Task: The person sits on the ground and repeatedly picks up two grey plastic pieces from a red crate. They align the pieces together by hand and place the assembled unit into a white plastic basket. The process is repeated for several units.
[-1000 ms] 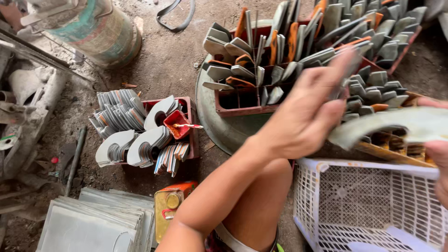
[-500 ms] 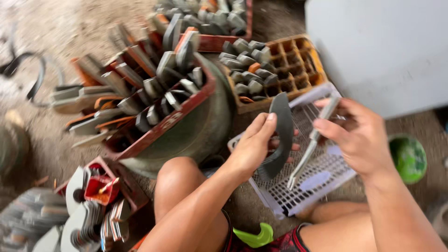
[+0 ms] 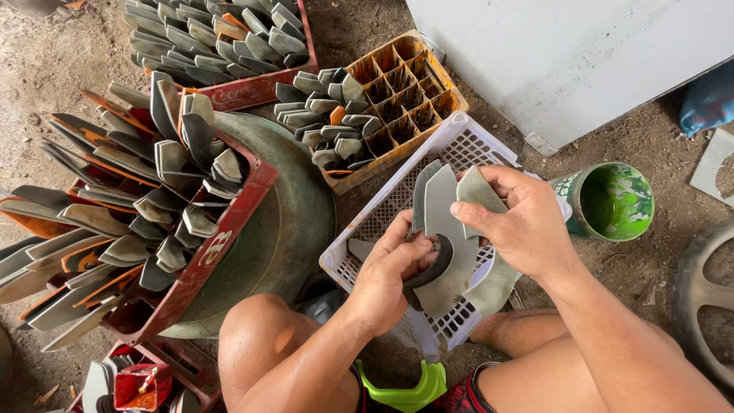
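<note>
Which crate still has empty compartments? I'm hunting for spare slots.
The orange crate beside the white basket: its right-hand cells sit bare, while both red crates are crammed with grey blades.

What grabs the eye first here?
Dead centre, the left hand and right hand hold curved grey blades over a white plastic basket. To the left, a red crate bristles with more grey blades, tilted on a round metal basin. A green-stained can sits at right.
</note>
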